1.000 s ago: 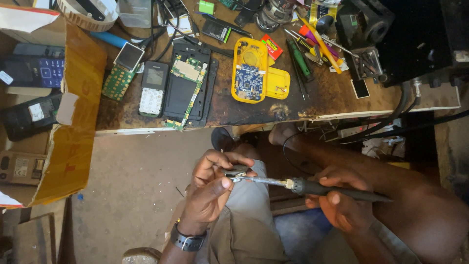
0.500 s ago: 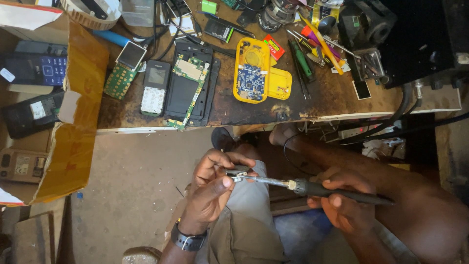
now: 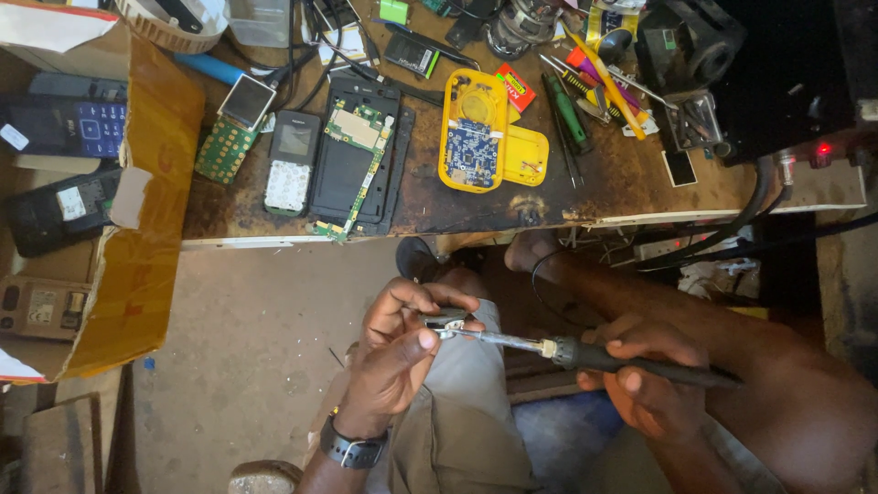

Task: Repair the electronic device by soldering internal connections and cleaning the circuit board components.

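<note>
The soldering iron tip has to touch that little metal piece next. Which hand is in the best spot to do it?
Probably the right hand. It grips the soldering iron by its dark handle, and the tip already reaches the small metal part. The left hand is busy pinching that part.

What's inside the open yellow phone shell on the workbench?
In the yellow phone shell sits a blue circuit board in the lower half, with a round moulded recess above it. Whatever lies beneath the board is covered. A smaller yellow cover piece lies beside it.
</note>
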